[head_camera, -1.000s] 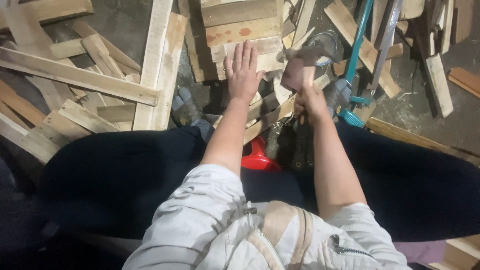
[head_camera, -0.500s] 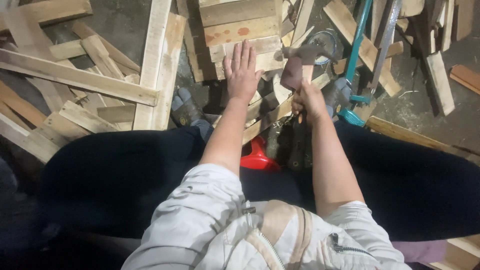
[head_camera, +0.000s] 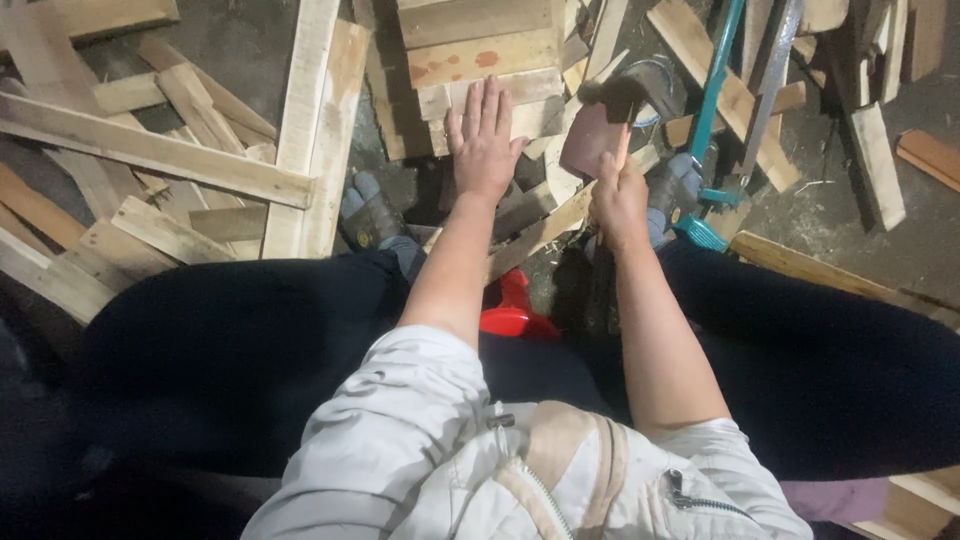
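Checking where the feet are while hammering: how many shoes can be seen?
2. One shoe lies left of the flat left hand; the other shoe sits right of the right hand, which grips a hammer.

Both forearms reach forward and down, bare below pale pushed-up sleeves. The left hand (head_camera: 484, 145) lies flat, palm down, fingers straight and slightly spread, thumb out to the side. The right hand (head_camera: 619, 195) is curled into a fist-like grip, knuckles up; its fingertips seem tucked under, out of sight.
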